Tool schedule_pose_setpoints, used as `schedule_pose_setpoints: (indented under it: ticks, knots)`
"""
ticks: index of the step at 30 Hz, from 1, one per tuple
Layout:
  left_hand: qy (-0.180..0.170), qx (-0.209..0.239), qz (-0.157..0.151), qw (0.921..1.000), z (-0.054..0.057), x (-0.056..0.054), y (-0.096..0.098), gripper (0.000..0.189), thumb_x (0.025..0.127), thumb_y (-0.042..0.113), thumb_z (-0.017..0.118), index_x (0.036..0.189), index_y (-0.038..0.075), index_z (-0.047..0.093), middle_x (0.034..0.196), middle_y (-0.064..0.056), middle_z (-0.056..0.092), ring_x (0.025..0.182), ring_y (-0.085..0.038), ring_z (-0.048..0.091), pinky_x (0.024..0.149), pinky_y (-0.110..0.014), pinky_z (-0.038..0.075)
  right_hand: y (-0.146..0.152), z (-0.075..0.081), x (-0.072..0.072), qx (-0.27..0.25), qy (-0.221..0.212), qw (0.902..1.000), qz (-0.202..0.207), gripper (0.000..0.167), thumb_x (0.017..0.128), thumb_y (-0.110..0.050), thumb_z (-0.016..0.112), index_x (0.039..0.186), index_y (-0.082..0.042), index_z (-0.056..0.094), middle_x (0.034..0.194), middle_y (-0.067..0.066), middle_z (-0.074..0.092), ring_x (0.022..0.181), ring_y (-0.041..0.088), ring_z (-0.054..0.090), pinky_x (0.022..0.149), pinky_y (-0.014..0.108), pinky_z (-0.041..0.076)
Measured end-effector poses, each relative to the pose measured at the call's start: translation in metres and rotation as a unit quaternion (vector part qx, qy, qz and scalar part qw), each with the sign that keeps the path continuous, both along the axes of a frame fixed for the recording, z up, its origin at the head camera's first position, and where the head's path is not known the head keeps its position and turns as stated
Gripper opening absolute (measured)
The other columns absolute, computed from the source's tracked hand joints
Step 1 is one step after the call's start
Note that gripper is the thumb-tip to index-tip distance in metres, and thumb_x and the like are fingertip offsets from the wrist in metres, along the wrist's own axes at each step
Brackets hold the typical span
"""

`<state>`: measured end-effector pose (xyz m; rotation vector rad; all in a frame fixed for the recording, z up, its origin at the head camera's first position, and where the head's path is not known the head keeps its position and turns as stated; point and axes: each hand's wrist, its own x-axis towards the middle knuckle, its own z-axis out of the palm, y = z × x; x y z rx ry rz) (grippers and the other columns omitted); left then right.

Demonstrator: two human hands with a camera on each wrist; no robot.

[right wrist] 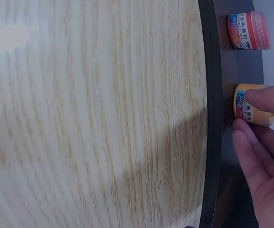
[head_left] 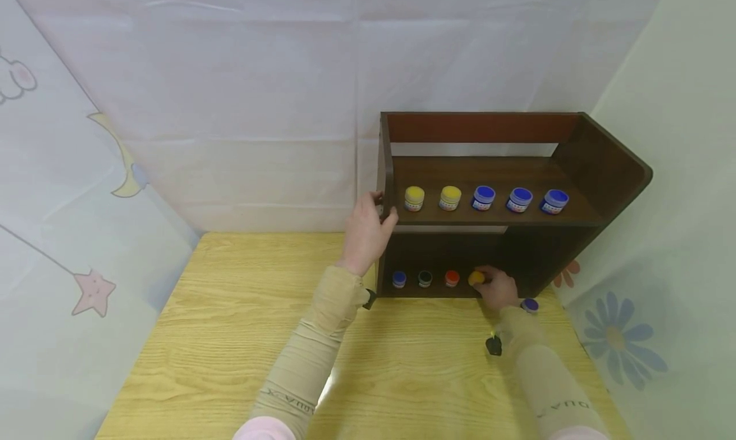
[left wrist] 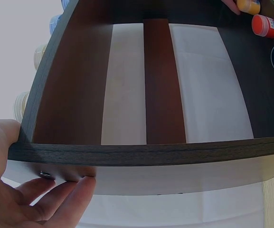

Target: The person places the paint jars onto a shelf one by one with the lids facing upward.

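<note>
My left hand (head_left: 368, 232) grips the left side panel of a dark brown two-tier shelf (head_left: 477, 170). In the left wrist view, its thumb lies by the board's edge and the fingers press the panel's outer face (left wrist: 127, 178). On the lower tier, my right hand (head_left: 499, 291) pinches an orange-yellow paint jar (right wrist: 241, 108) between thumb and fingers, near the front edge. To the left of that jar stand a red paint jar (head_left: 452, 278), a dark one (head_left: 425, 278) and a blue one (head_left: 399, 279), in a row.
Two yellow paint jars (head_left: 450, 198) and three blue ones (head_left: 519, 200) line the upper tier. Another jar with a dark blue lid (head_left: 529, 305) sits on the wooden table (head_left: 259, 299), beside my right wrist. Sheeted walls (head_left: 644, 248) stand behind and at both sides.
</note>
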<state>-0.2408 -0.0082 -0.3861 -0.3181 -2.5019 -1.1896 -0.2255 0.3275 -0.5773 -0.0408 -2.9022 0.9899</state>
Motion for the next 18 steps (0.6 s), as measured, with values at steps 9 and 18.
schedule_pose_setpoints:
  ticks: [9,18]
  knots:
    - [0.003,0.005,-0.003,1.0000,0.000,0.000,0.000,0.045,0.101,0.025,0.062,0.133,-0.004,0.052,0.125,-0.018,0.061,0.103,-0.029,0.065,0.083,-0.035,0.058,0.001,0.001,0.000,0.008,-0.020,0.9998,0.003,0.053,0.092,-0.013,0.069,0.140,0.003,0.055,0.120,0.031,0.065,0.104,0.047,0.063,0.091,0.062,0.048]
    - [0.001,0.007,-0.001,1.0000,0.000,0.000,0.000,0.045,0.100,0.025,0.063,0.133,-0.005,0.052,0.125,-0.018,0.060,0.104,-0.030,0.065,0.083,-0.035,0.058,0.001,0.015,0.006,-0.006,-0.018,0.9998,-0.005,0.068,0.090,-0.022,0.075,0.145,0.006,0.047,0.132,0.032,0.058,0.112,0.050,0.059,0.097,0.063,0.044]
